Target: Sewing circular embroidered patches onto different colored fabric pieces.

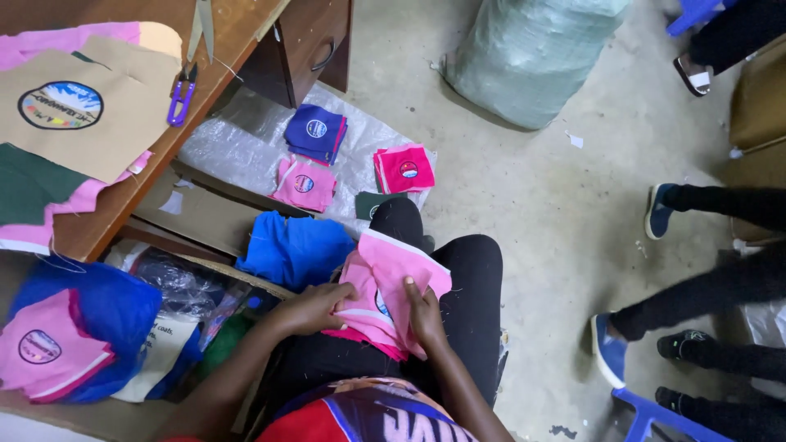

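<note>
A stack of pink fabric pieces [391,270] rests on my lap, over black trousers. My left hand [315,307] presses on the stack's left edge, fingers on the cloth. My right hand [423,311] grips the top pink piece from the right, thumb on top. A round badge patch peeks out between the layers. On clear plastic sheeting [237,143] on the floor ahead lie three sorted piles: dark blue pieces [316,131], light pink pieces [304,184] and bright pink pieces [404,169], each with a round badge. A dark green piece [370,203] lies by my knee.
A wooden desk [246,33] at left carries tan, pink and green cut cloth, purple thread snips [182,96] and scissors. A cardboard box [205,214] holds blue fabric [295,250]. A grey-green sack [532,53] stands behind. Other people's legs and blue shoes [610,348] are at right.
</note>
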